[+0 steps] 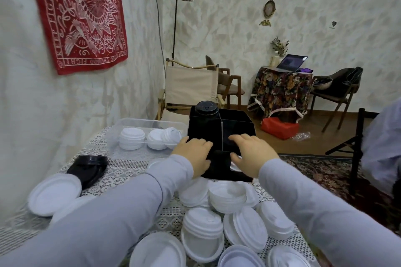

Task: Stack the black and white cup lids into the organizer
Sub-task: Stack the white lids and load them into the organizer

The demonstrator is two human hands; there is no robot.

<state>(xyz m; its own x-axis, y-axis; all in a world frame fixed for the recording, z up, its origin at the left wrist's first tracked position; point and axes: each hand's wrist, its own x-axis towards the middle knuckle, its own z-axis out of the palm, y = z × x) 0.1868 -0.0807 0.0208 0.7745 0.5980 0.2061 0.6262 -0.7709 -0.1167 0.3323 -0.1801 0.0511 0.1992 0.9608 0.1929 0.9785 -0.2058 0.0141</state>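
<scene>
Nearest the camera, in front of the black organizer [221, 134], loose white lids [219, 223] lie in overlapping heaps and short stacks on the lace tablecloth [121, 167]. Both arms in pale sleeves reach over them to the organizer.

The left hand [195, 154] sits on the organizer's near-left corner, holding it with fingers bent over the rim and the thumb against the front wall. The right hand [249, 151] hovers at the near-right compartment, fingers spread and gently bent. A sliver of white shows under its thumb, and it is unclear whether it holds a lid.

To the organizer's left lies a slumped pile of black lids [89, 166]. Further back on that side, touching the organizer's left wall, a clear plastic tub [149, 123] holds more white lids.

In the organizer's far-left compartment, a stack of black lids [206, 109] rises above the rim. Behind the organizer stands a canvas folding chair [191, 84].
</scene>
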